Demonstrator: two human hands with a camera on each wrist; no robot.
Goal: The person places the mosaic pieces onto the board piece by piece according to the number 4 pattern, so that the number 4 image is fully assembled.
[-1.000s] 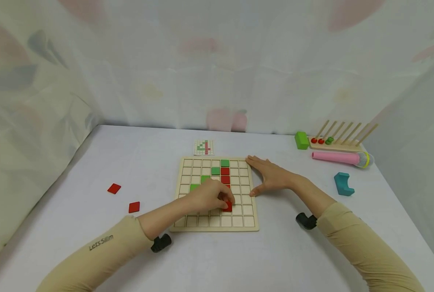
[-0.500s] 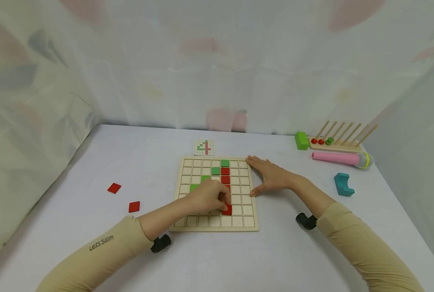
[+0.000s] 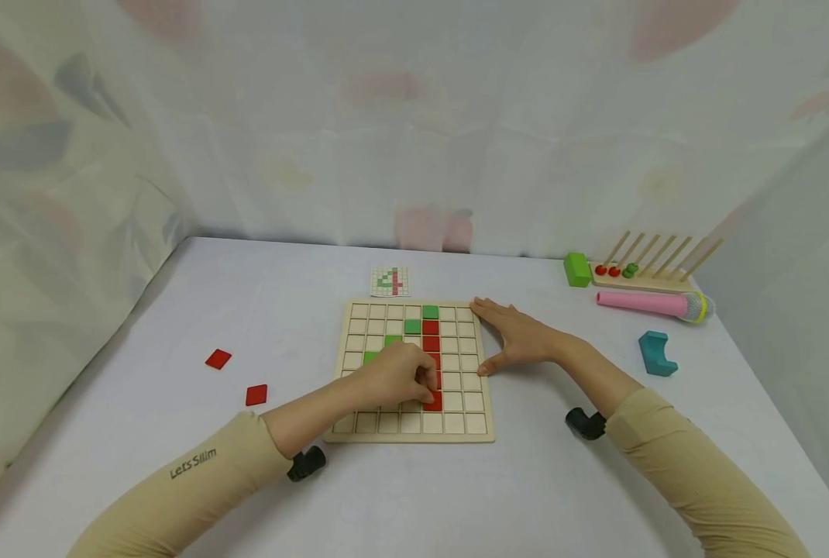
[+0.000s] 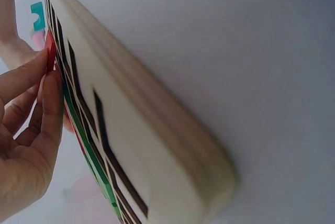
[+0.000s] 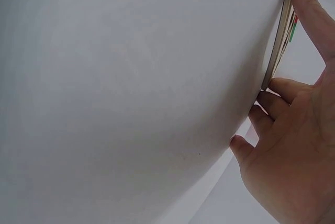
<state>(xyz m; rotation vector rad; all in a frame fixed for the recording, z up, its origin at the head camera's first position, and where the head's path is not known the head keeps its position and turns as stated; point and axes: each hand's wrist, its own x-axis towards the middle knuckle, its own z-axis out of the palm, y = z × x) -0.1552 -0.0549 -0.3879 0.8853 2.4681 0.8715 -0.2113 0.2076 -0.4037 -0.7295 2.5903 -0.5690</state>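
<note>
A square wooden grid board lies on the white table. Green tiles step diagonally across it, and red tiles run down one column. At the lower end of that column my left hand pinches a red tile between thumb and finger. The left wrist view shows this red tile at the fingertips, close over the board's surface. My right hand is spread along the board's right edge, with thumb and fingertips touching it. My left hand hides part of the grid.
Two loose red tiles lie left of the board. A small pattern card is behind it. At the right are a green block, a peg rack with beads, a pink toy microphone and a teal curved block.
My left hand has shifted the red tile slightly toward me and to the left, into line with the red column. My right hand has stayed at the board's edge.
</note>
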